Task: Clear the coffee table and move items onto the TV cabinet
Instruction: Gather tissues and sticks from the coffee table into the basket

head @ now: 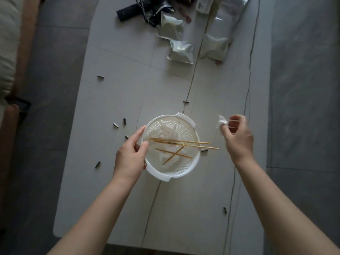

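White basket (185, 134) sits near front middle of coffee table (117, 85). Left hand (131, 153) grips left rim, thumb inside. Right hand (237, 136) pinches crumpled tissue (222, 122) just right of basket. Basket looks light, stiff plastic; likely best held by rim or side handles. Skewers (184, 144) overhang right rim, could slide out if tipped. Tissue soft, weightless. Seeds (116, 125) scattered, small, fiddly to pick up.

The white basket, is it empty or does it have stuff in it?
Not empty: the white basket holds crumpled tissue and several bamboo skewers.
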